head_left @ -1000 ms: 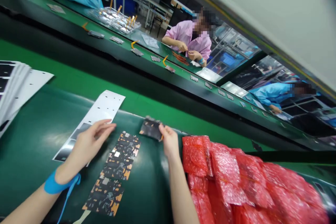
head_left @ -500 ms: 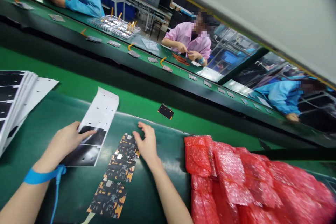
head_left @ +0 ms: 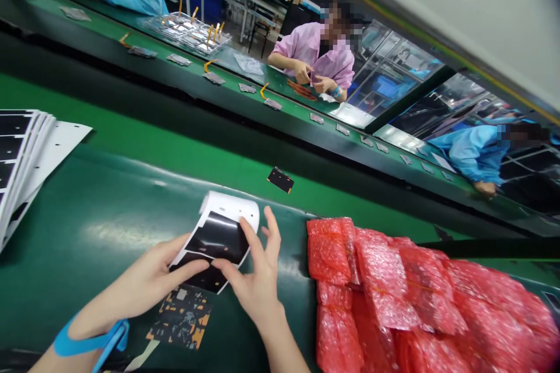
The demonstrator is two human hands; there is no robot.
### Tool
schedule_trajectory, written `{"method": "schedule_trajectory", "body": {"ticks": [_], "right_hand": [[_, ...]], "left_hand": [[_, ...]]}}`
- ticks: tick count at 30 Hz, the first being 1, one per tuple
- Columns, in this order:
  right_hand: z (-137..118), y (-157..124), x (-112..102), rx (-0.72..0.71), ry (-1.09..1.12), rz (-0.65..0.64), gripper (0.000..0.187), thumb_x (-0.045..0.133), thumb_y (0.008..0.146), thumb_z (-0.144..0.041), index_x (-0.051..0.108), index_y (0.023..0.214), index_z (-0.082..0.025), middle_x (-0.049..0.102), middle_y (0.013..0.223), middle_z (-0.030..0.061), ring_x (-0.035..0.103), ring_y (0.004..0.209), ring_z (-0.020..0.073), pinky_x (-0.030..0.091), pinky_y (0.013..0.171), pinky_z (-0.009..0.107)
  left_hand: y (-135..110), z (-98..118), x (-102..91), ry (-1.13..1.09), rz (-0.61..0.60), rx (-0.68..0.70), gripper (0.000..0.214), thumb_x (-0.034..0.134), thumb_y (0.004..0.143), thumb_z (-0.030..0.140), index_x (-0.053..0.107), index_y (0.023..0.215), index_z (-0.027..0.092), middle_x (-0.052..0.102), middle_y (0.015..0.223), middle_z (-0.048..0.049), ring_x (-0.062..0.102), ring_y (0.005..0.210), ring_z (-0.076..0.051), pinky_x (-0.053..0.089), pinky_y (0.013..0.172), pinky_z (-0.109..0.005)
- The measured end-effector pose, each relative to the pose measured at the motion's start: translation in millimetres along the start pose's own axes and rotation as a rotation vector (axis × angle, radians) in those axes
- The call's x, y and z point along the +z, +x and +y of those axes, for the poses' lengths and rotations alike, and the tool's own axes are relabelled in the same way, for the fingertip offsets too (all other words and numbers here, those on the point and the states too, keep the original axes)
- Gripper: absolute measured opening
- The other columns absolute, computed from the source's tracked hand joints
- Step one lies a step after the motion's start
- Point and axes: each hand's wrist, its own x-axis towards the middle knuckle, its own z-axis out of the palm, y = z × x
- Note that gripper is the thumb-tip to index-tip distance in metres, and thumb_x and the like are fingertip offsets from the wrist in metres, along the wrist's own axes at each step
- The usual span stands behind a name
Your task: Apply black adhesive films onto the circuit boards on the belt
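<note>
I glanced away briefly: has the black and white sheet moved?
Yes, the sheet moved right, closer to the red packages.

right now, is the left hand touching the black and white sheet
Touching. The head view shows the left hand at the sheet, its thumb laid over a black panel.

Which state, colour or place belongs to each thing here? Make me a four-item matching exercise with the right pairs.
Things:
1. Wrist strap
2. Curled sheet
3. Wrapped packs
4. Paper stack

Descriptions:
A. Red
B. At the picture's left edge
C. Blue
D. Touched by the left hand and the right hand

Pairs: 1-C; 2-D; 3-A; 4-B.
</note>
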Motion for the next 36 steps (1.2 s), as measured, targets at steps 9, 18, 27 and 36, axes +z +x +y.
{"method": "schedule_trajectory", "body": {"ticks": [9, 18, 27, 36], "right_hand": [[-23, 11, -28, -0.262, -0.116, 0.096, 0.04, 0.071, 0.097, -0.038, 0.065, 0.135, -0.027, 0.076, 0.118, 0.0085, 0.067, 0.113, 0.0254, 0.039, 0.109, 0.042], [-27, 9, -31, -0.031, 0.321, -0.103, 0.008, 0.073, 0.097, -0.031, 0.076, 0.105, -0.03, 0.082, 0.095, -0.0029, 0.076, 0.078, 0.0131, 0.042, 0.09, 0.035], [-26, 17, -36, 0.152, 0.532, -0.249, 0.009, 0.077, 0.092, -0.032, 0.08, 0.084, -0.027, 0.084, 0.089, 0.0015, 0.078, 0.076, 0.0175, 0.049, 0.083, 0.036], [11, 31, -13, 0.778, 0.815, 0.434, 0.023, 0.08, 0.075, -0.043, 0.076, 0.074, -0.02, 0.072, 0.072, 0.0005, 0.063, 0.066, 0.0153, 0.054, 0.068, 0.029]], "left_hand": [[-2, 22, 11.4, -0.048, 0.002, -0.017, 0.035, 0.062, 0.091, 0.05, 0.074, 0.098, 0.018, 0.076, 0.092, -0.0025, 0.07, 0.086, -0.019, 0.056, 0.075, -0.023], [-5, 28, 4.4, 0.238, -0.013, 0.32, 0.033, 0.053, 0.099, 0.028, 0.074, 0.075, 0.02, 0.062, 0.056, 0.0061, 0.051, 0.048, -0.007, 0.034, 0.05, -0.018], [-6, 11, -3.4, 0.416, -0.056, 0.477, 0.038, 0.047, 0.106, 0.039, 0.076, 0.084, 0.026, 0.072, 0.068, 0.0086, 0.065, 0.055, -0.007, 0.042, 0.057, -0.016], [9, -19, 4.8, 0.649, 0.232, 0.072, 0.077, 0.042, 0.099, 0.062, 0.029, 0.163, 0.023, 0.072, 0.066, -0.0008, 0.069, 0.051, -0.027, 0.05, 0.05, -0.028]]}}
